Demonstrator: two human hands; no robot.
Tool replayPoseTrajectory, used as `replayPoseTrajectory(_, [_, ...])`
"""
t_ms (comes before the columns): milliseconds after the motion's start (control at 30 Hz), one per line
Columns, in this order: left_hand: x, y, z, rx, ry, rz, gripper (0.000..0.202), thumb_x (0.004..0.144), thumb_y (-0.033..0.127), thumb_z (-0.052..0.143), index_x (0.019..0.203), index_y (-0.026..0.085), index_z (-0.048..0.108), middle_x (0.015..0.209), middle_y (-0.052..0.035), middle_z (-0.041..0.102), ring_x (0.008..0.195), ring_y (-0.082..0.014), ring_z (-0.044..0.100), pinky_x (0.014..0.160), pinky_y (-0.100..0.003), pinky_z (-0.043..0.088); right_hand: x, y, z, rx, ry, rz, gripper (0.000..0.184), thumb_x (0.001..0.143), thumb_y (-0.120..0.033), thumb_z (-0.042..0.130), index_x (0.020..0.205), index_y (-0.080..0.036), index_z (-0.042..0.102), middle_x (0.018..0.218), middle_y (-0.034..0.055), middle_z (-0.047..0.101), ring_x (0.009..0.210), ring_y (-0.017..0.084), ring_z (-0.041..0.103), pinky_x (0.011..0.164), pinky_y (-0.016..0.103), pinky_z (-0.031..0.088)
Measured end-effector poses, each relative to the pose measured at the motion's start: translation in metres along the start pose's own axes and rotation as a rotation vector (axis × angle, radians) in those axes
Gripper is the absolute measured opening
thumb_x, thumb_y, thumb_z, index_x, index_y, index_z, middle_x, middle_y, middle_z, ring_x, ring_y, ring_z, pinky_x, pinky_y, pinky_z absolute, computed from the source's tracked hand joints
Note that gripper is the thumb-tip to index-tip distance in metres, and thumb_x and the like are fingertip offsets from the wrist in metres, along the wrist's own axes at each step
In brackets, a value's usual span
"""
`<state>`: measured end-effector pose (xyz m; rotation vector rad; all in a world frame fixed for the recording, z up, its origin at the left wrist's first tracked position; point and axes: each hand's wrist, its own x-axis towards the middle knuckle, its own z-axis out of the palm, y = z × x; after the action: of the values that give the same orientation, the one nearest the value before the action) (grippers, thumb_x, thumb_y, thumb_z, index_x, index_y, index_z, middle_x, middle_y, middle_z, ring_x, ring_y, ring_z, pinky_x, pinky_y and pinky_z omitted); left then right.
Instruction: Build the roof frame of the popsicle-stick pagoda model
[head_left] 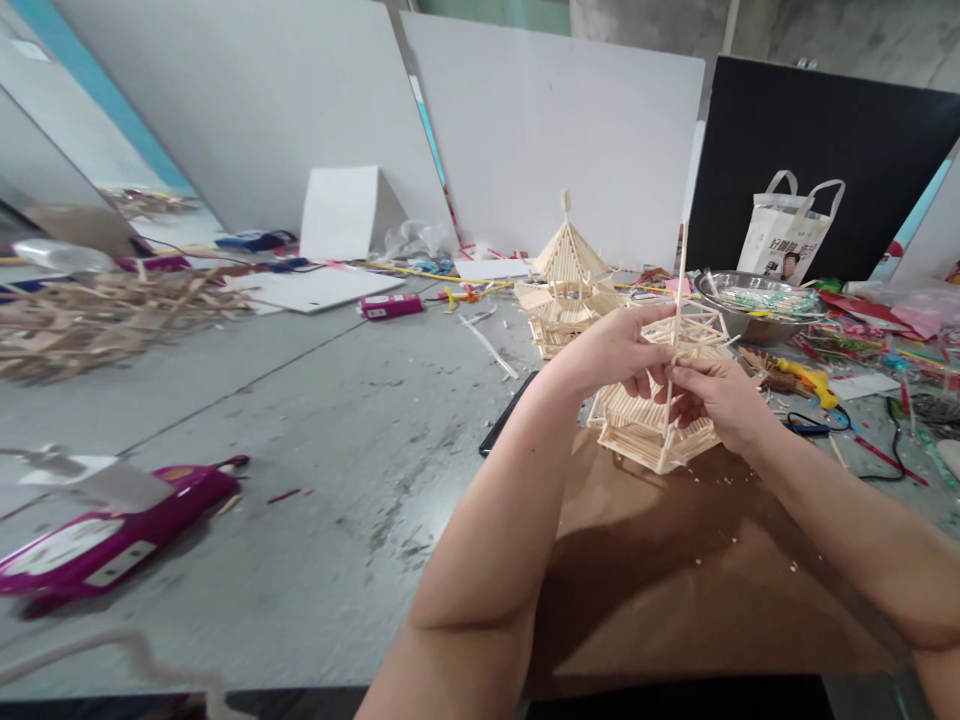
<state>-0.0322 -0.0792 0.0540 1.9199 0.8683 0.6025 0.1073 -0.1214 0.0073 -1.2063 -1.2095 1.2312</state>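
Both hands meet over a pale wooden stick model (637, 440) that stands on a brown sheet (645, 560). A long thin wooden stick (681, 265) rises nearly upright from between the fingers, its lower part in front of the model. My left hand (619, 350) is closed on the stick from the left. My right hand (716, 395) pinches it from the right, a little lower. Part of the model's upper frame is hidden behind the hands. Just behind, to the left, stands a tiered stick pagoda (568, 265) with a pointed roof.
A metal bowl (757, 310) of small bits and a yellow glue gun (814, 380) lie to the right. A dark phone-like slab (506, 415) is beside my left forearm. Purple power strips (127, 530) and a heap of sticks (112, 310) lie left.
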Motion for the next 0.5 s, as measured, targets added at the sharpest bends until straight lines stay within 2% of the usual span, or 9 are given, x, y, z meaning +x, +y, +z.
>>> replayPoseTrajectory(500, [-0.0002, -0.0004, 0.0007, -0.006, 0.010, 0.011, 0.057, 0.085, 0.012, 0.050, 0.137, 0.016, 0.029, 0.051, 0.0026, 0.060, 0.041, -0.0060, 0.054, 0.045, -0.015, 0.040, 0.0023, 0.0036, -0.0007, 0.017, 0.000, -0.008, 0.016, 0.062, -0.031, 0.063, 0.067, -0.016, 0.061, 0.054, -0.0022, 0.060, 0.038, 0.009, 0.055, 0.035, 0.018, 0.040])
